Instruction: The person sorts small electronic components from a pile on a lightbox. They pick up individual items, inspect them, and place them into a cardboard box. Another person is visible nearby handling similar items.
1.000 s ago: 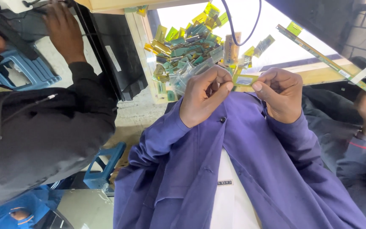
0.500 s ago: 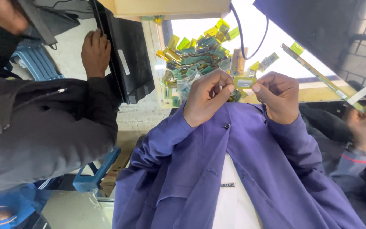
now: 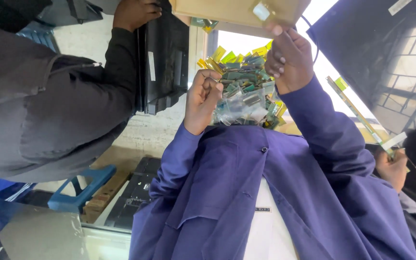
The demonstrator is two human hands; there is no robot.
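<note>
My left hand [image 3: 201,100] is curled into a fist at the left edge of a heap of small green and yellow circuit boards [image 3: 246,89], some in clear bags. What sits inside the fist is hidden. My right hand [image 3: 289,58] is raised above the heap, its fingertips pinching a small white piece [image 3: 262,10] against the underside of a brown cardboard box [image 3: 222,10]. Both arms are in blue-purple sleeves.
A person in a dark grey jacket [image 3: 49,101] at left holds a black flat panel [image 3: 163,58]. At right another person's hands [image 3: 392,169] hold a long thin green strip board [image 3: 357,113]. A blue stool [image 3: 80,185] and black casing [image 3: 133,195] lie below.
My hands have parted: the right one rose from the small board to the cardboard box, and the left one dropped to the heap. The person at left moved the black panel closer.
</note>
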